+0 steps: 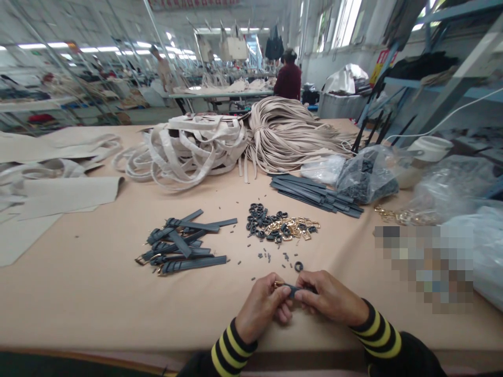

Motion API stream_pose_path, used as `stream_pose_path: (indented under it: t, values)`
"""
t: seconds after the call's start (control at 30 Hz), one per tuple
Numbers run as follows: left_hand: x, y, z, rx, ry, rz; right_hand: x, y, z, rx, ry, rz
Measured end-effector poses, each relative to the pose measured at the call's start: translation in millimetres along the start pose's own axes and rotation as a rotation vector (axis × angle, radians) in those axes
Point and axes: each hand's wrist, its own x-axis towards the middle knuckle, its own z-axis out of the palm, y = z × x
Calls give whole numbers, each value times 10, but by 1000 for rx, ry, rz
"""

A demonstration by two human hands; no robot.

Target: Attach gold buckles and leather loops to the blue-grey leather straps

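Observation:
Near the table's front edge, my left hand (274,301) and my right hand (328,296) pinch a short dark blue-grey strap (292,288) between them. A gold buckle (279,284) shows at its left end, partly hidden by my left fingers. Just beyond my hands lies a single dark strap loop (299,266). Further out sits a pile of dark loops (257,220) beside gold buckles (293,229), with small dark bits scattered about. To the left, several buckled straps (184,243) lie heaped together.
Flat dark strips (314,195) lie behind the buckles. At the back are coiled pale straps (188,149) and a bundle of beige strips (286,131). Pale fabric pieces (70,193) cover the left side; plastic bags (367,175) crowd the right. A person (288,76) is in the background.

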Motion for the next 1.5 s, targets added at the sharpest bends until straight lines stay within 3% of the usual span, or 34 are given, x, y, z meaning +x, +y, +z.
stream_pose_path:
  t: [0.2,0.33,0.5,0.73,0.97,1.1,1.23,1.37,1.5]
  values:
    - [30,1,39,28,37,33,95,-25,-160,-309,115,-46]
    - [32,-1,23,23,15,55,214,23,-297,-493,341,118]
    - [31,-12,23,36,35,67,365,45,-205,-744,295,240]
    - [43,-32,35,31,52,63,373,-29,-163,-820,279,188]
    - [72,-48,39,9,82,89,234,-81,-294,-708,540,137]
    - [85,-37,54,0,96,94,334,-62,-354,-851,515,144]
    - [88,-44,60,12,107,98,667,-99,-367,-901,512,123]
    - [93,-55,59,10,116,89,985,-148,-313,-937,461,158]
    - [91,-46,62,-10,121,88,1099,-134,-243,-934,443,136]
